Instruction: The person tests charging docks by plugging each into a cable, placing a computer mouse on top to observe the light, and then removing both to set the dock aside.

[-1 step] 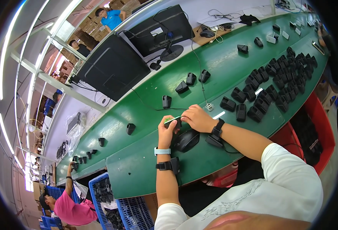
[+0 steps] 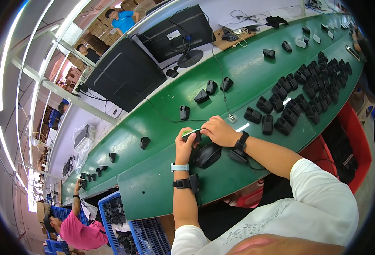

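My left hand (image 2: 183, 144) is closed around a small black device (image 2: 197, 137) with a pale, partly green lit top face. At the right end of that device, my right hand (image 2: 221, 132) has its fingers pinched together; whatever is between them is hidden. Just below the hands lies a black computer mouse (image 2: 207, 155) on the green workbench (image 2: 153, 182). Beyond my right hand sits a small white USB hub (image 2: 232, 118) on a thin cable. Both my wrists carry black straps, and a light blue band is on the left one.
Many black wedge-shaped housings (image 2: 290, 114) crowd the bench at the right, and several stand farther back. Two black monitors (image 2: 128, 76) line the rear. Blue crates (image 2: 111, 212) stand lower left, red bins (image 2: 362, 157) lower right. A person in pink (image 2: 79, 229) works at the left end.
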